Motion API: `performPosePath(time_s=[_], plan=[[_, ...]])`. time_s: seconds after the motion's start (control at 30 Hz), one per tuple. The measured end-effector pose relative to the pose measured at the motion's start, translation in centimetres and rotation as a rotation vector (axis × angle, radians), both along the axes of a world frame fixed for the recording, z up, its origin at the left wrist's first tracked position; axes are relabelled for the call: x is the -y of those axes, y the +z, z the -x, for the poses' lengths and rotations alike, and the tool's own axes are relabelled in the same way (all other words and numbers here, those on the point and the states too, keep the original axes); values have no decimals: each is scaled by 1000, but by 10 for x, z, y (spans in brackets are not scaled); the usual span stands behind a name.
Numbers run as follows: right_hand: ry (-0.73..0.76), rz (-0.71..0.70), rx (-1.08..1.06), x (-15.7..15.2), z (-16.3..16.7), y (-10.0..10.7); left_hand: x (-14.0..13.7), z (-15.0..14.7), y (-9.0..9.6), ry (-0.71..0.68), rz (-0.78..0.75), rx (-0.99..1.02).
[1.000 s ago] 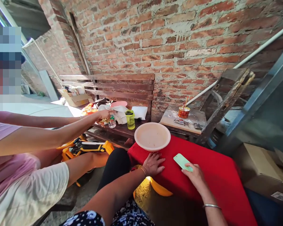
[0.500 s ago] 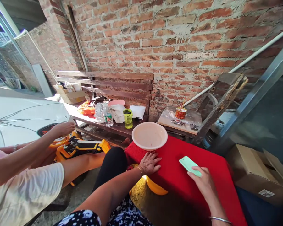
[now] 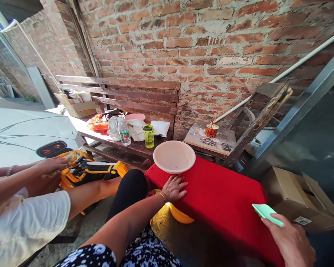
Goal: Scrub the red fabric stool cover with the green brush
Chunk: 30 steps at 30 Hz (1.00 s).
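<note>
My left hand (image 3: 174,188) lies flat with fingers spread on the red cloth (image 3: 219,189) that covers the table. Just beyond its fingertips stands a pale plastic basin (image 3: 174,157); whether they touch I cannot tell. At the right end of the cloth, my right hand (image 3: 291,237) grips a mint-green phone (image 3: 267,213) between thumb and fingers. The phone is tilted and held above the cloth. Below the table's near edge shows part of a yellow rounded thing (image 3: 180,214).
On the left a co-worker's hands (image 3: 54,165) are at a yellow and black machine (image 3: 93,168). A wooden bench (image 3: 130,152) holds a green bottle (image 3: 149,136), a water bottle (image 3: 125,137) and a small fan (image 3: 114,126). A cardboard box (image 3: 297,200) stands at the right.
My right hand has carried the phone to the right, toward the table's right edge. My left hand stays on the cloth. The co-worker's raised hand has dropped to the machine. The view has shifted slightly.
</note>
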State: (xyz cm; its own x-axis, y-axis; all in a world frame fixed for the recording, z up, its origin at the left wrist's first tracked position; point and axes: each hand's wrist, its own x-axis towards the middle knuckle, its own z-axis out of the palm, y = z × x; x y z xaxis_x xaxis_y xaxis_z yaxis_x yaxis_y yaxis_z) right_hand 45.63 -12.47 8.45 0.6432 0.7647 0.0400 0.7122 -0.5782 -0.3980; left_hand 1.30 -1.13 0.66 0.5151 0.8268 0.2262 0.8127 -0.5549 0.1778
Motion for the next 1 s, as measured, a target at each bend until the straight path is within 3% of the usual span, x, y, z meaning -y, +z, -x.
performPosePath(time_s=[0.07, 0.2, 0.3, 0.43, 0.6, 0.67, 0.77, 0.9, 1.0], plan=[[58, -78, -101, -3, 19, 2, 0, 0, 0, 0, 3, -2], [334, -277, -342, -30, 85, -9, 0, 0, 0, 2, 4, -16], [501, -276, -391, -47, 115, -20, -1, 1, 0, 3, 2, -30], [467, -172, -352, -40, 90, -24, -1, 1, -1, 2, -2, -34], [181, -7, -108, 3, 3, -9, 0, 0, -1, 2, -17, -13], [84, 31, -11, 16, -15, -1, 0, 0, -1, 2, -17, -9], [101, -19, -25, 19, -4, 7, 0, 0, -1, 4, -14, -3], [324, -148, -251, 0, 56, 7, 0, 0, -1, 5, -16, -13], [443, -126, -337, -13, 83, 4, 0, 1, -2, 10, -25, -23]])
